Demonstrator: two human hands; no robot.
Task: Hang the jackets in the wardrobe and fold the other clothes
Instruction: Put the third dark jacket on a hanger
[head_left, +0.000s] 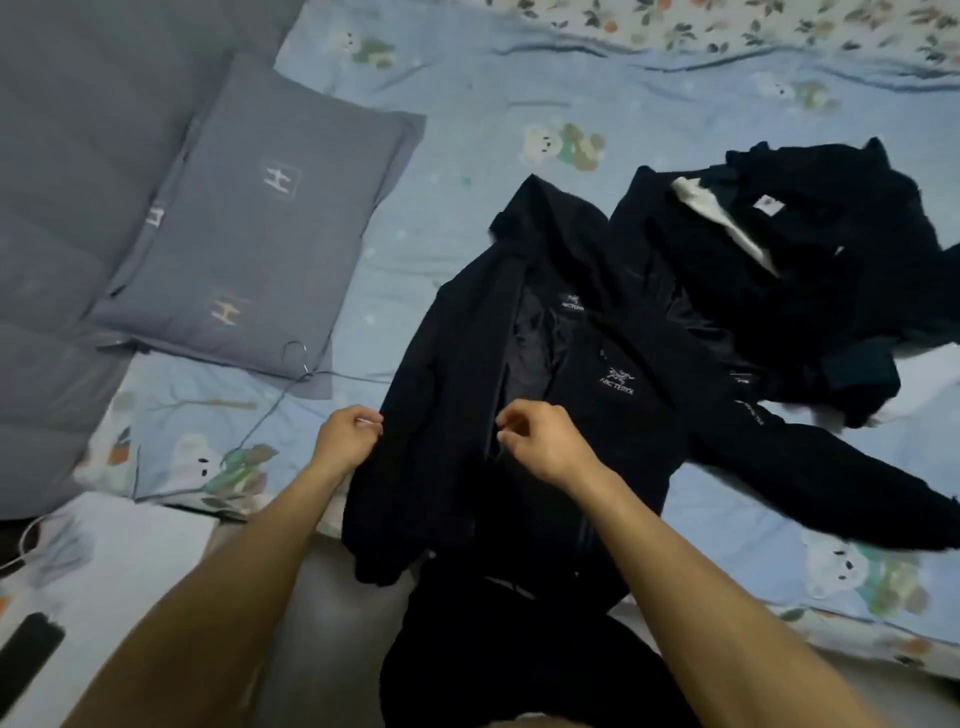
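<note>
A black hooded jacket (582, 332) with a white chest logo lies front-up on the bed, its zip open and one sleeve stretched out to the right. My left hand (347, 435) pinches the jacket's left outer edge. My right hand (540, 441) pinches the fabric at the open front, just right of the zip. A thin wire hanger (298, 358) lies on the bed to the left of the jacket, partly on the pillow. To the upper right sits a heap of dark clothes (810, 270) with a white lining and a label showing.
The bed has a light blue sheet (467, 130) printed with bears. A grey pillow (249, 223) and a grey quilt (67, 182) fill the left side. A white box (130, 540) and a dark flat object (28, 649) lie at the lower left.
</note>
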